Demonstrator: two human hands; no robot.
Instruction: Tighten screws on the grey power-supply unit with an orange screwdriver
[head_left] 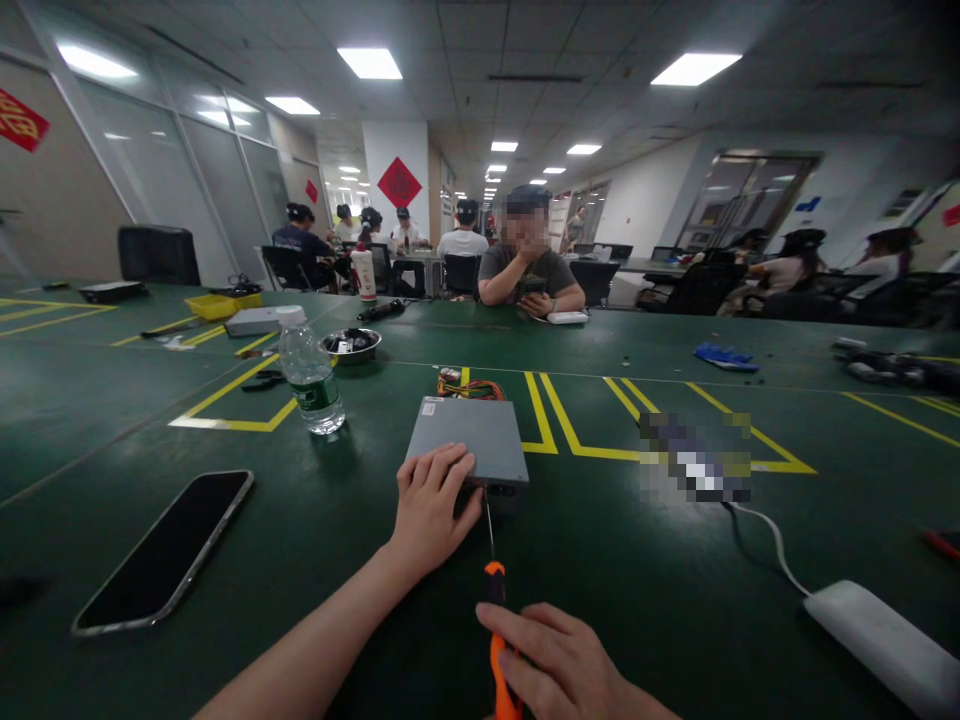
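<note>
A grey metal computer power supply (487, 435) lies flat on the green table, its bundle of coloured cables (480, 388) at the far side. My left hand (435, 500) holds it at the near left corner, fingers across the top and thumb at the front edge. An orange and black screwdriver (496, 650) is in my right hand (559, 660), fingers closed around the handle. Its thin shaft points away from me, and the tip meets the near face of the power supply. Whether the tip sits in a screw cannot be made out.
Left of the power supply stand a water bottle (311, 385) and a metal bowl (352, 345) of dark parts. A phone (169, 550) lies nearer. On the right are a white power bank (881, 640) with a cable and a blue object (726, 357). A person (531, 270) sits opposite.
</note>
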